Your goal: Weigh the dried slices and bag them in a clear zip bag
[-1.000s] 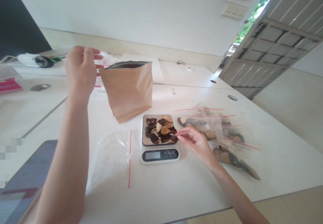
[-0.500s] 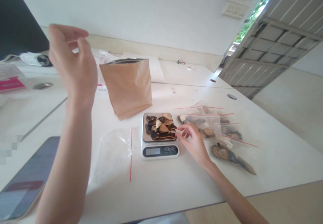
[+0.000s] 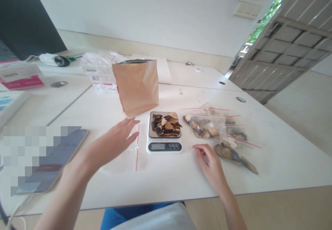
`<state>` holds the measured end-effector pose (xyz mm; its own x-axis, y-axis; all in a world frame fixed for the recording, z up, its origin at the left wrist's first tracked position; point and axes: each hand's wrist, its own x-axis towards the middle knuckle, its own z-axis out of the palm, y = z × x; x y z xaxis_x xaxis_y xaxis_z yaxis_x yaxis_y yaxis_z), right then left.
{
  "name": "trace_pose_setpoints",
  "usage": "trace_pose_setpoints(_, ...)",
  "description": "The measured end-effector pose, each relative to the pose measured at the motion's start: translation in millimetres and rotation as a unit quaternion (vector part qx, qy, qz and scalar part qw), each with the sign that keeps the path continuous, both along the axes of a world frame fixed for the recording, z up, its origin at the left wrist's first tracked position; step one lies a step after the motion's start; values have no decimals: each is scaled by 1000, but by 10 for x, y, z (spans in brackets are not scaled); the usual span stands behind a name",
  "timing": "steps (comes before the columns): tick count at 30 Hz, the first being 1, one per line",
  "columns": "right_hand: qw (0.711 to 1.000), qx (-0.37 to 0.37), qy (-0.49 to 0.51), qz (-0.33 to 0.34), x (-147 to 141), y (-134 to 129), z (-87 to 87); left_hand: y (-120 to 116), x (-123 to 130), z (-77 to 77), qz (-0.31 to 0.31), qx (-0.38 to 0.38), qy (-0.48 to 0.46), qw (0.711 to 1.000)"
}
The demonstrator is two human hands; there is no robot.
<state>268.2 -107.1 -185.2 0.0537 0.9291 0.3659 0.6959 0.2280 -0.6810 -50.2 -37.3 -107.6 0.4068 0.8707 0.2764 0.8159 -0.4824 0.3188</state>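
Just left of the scale (image 3: pixel 164 135), the open, empty left hand (image 3: pixel 115 140) lies over a limp, slippery, featherlight empty zip bag (image 3: pixel 124 154), best pinched at its red-striped mouth; the right hand (image 3: pixel 211 164) rests loosely curled, holding nothing.

White table (image 3: pixel 272 167) bears a scale (image 3: pixel 164 143), brown paper bag (image 3: pixel 136 86), zip bags (image 3: pixel 215 129), phone (image 3: pixel 55 159)
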Motion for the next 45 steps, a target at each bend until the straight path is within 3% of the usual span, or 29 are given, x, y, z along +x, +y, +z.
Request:
trace_pose_setpoints(2, 1000, 0, -13, 6, 0, 1, -12, -118, -42, -413, 5, -21, 43, 999)
trace_pose_setpoints(4, 1000, -2, -28, 14, 2, 10, -17, -214, -49, -732, 45, -17, 62, 997)
trace_pose_setpoints(6, 999, -2, -34, 19, 8, 19, -14, -281, -44, -922, 47, -9, 62, 997)
trace_pose_setpoints(8, 999, 2, -31, 22, 8, 21, 1, -321, -44, -992, 51, 4, 54, 997)
trace_pose_setpoints(12, 1000, 30, -6, 3, -120, -11, 98, -358, -49, -910, 69, -11, 17, 997)
trace_pose_setpoints(15, 999, 15, 48, 9, -436, -64, 215, -416, -1, -769, 93, -13, -43, 995)
trace_pose_setpoints(20, 978, -78, 148, 125, -1195, -102, 374, -577, 133, -585, 52, 60, -137, 987)
trace_pose_setpoints(25, 943, -119, 234, 207, -1658, -13, 504, -643, 142, -600, 40, 70, -182, 980)
trace_pose_setpoints(32, 928, -121, 292, 195, -1731, 84, 603, -621, 106, -597, 29, 82, -177, 980)
trace_pose_setpoints(38, 930, -71, 312, 181, -1738, 138, 648, -552, 135, -596, 25, 180, -180, 967)
trace_pose_setpoints(43, 914, -134, 344, 169, -1749, 220, 646, -520, 104, -651, 0, 213, -188, 959)
trace_pose_setpoints(45, 903, -165, 357, 171, -1729, 277, 609, -529, 123, -619, 24, 193, -232, 953)
